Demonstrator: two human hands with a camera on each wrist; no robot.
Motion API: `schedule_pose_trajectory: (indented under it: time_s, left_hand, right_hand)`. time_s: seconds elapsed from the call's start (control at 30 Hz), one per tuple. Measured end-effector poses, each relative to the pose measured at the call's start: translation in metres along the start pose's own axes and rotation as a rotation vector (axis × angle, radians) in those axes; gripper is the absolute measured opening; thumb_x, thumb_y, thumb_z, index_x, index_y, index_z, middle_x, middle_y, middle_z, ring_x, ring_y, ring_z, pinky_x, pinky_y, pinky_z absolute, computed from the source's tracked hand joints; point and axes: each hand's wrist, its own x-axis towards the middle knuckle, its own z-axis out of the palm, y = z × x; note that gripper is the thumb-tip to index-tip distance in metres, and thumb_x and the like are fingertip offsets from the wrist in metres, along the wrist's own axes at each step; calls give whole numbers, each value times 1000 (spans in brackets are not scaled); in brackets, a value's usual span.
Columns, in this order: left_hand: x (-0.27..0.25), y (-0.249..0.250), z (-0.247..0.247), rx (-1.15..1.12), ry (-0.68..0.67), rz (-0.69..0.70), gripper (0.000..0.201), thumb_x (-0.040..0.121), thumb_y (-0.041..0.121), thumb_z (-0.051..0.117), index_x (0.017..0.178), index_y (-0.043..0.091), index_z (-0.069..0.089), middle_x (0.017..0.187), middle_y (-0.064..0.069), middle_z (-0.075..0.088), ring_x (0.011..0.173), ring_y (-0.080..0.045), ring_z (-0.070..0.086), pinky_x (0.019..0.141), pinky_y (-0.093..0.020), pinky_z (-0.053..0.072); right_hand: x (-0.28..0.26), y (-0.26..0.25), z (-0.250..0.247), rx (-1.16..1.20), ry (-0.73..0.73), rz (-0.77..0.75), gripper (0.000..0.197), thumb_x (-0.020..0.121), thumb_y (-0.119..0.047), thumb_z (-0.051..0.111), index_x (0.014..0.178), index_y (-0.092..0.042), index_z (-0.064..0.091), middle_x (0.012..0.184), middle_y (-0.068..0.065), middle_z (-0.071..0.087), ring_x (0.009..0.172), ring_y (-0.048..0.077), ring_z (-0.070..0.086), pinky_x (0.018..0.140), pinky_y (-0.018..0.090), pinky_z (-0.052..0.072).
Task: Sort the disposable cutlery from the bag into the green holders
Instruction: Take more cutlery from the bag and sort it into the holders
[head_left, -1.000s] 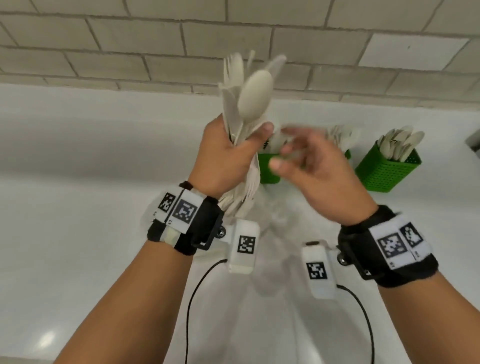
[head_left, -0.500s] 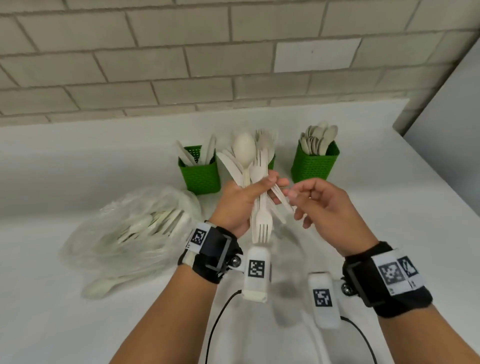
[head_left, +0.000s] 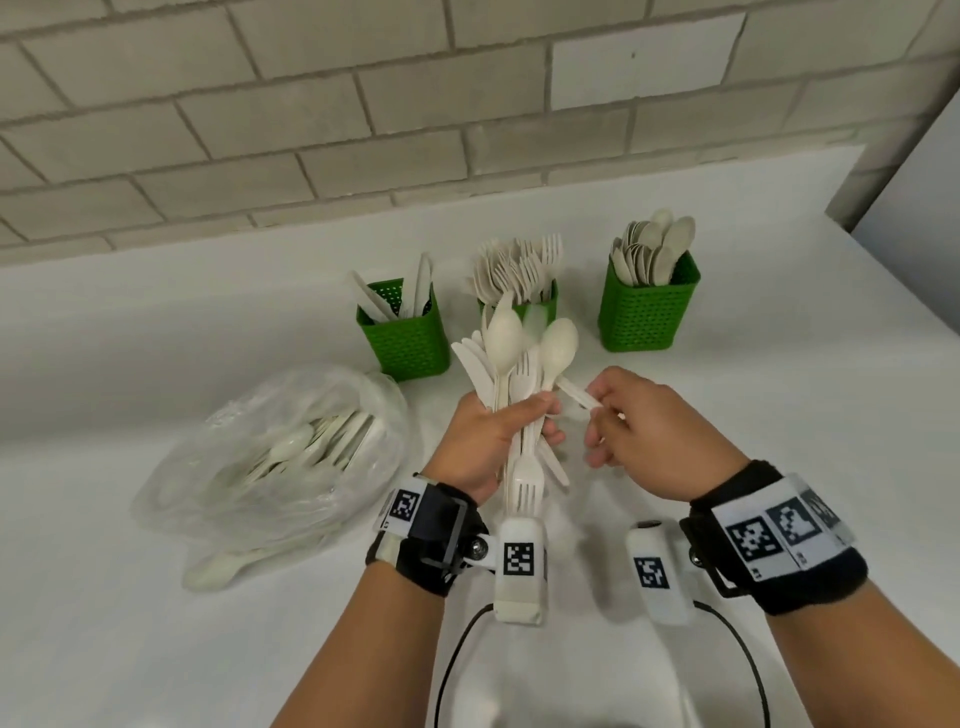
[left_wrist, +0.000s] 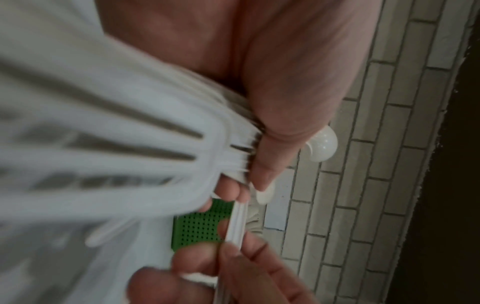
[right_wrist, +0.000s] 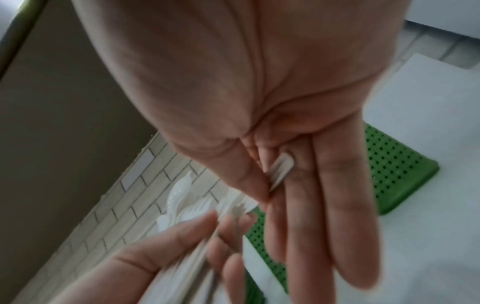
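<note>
- Cutlery is now held lower than a second ago: the bundle (head_left: 511, 395), a mix of spoons, forks and knives, is gripped upright by the left hand (head_left: 485, 441) above the tabletop (head_left: 779, 405), in front of the holders, where earlier it was raised before the brick wall.
- One piece (head_left: 577, 393) is pinched at its handle end between the thumb and fingers (right_wrist: 298, 185) of the right hand (head_left: 654, 436); half a second ago these fingers were only beside the bundle. The other right fingers are almost straight.
- It is judged that a single piece is being pulled out, so the sorting of this handful is in progress; which kind it is cannot be told surely.
- Three green holders are seen behind the hands: the left holder (head_left: 408, 338) with a few knives, the middle holder (head_left: 545, 301) with forks, partly hidden by the bundle, and the right holder (head_left: 647, 306) with spoons.
- The plastic bag (head_left: 270, 457) lies at the left on the tabletop, and much cutlery is left inside; one spoon (head_left: 215, 569) pokes out below it.
- The raised bundle stands between the right hand and the middle holder, so a way around it is probably needed.
</note>
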Motion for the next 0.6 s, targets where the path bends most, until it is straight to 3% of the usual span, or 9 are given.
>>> schedule_pose_trajectory:
  time_s: [0.13,0.2,0.27,0.33,0.37,0.43,0.5,0.6]
  left_hand:
    - [0,3,-12,-80,29,15,23,88,6,63,108,-4,65,82,-12,68,66,-19,63,74,-33,58]
    - [2,4,-16,-112,33,30,27,85,8,66,109,-5,64,83,-14,68,69,-21,63,74,-33,57]
    - [4,4,-18,-111,40,41,25,89,5,64,111,-6,63,85,-15,68,70,-22,62,74,-33,56]
    - [3,3,-15,-51,19,51,21,91,4,63,110,-4,65,86,-16,70,70,-22,64,72,-33,57]
    - [2,2,-12,-7,-3,55,18,91,3,63,107,-2,67,86,-16,71,71,-22,66,71,-33,58]
    - [0,1,-4,44,-42,54,13,91,2,62,102,2,69,85,-14,73,70,-22,68,71,-34,60]
    - [-2,1,0,5,-41,41,12,91,2,60,99,0,69,84,-15,74,69,-23,69,70,-34,60]
    - [-2,3,-8,-111,15,15,12,92,3,58,99,-3,66,81,-14,72,67,-20,69,67,-31,59]
  right_hand:
    - [13,7,5,91,21,150,12,99,-12,37,88,-10,42,73,10,62,57,23,62,57,33,48]
    - [20,9,8,222,83,210,17,97,-12,40,80,-11,40,66,4,47,56,19,44,54,31,35]
    - [23,3,10,445,152,221,20,95,-18,50,77,-14,43,60,-3,40,53,12,38,51,28,31]
    - [25,-8,13,532,209,108,18,91,-28,64,78,-16,57,55,-11,52,50,5,48,49,21,40]
    - [28,-12,15,512,230,34,16,89,-29,67,82,-16,65,59,-10,62,55,5,57,54,20,47]
    - [32,-17,20,450,247,-51,15,90,-26,67,85,-12,69,74,4,72,68,15,67,68,32,56]
    - [35,-17,22,463,320,-43,23,96,-27,58,79,-13,65,71,7,68,68,24,65,71,42,56]
    - [40,-18,14,838,477,12,32,104,-22,41,77,-12,55,57,-1,55,53,17,56,59,34,54]
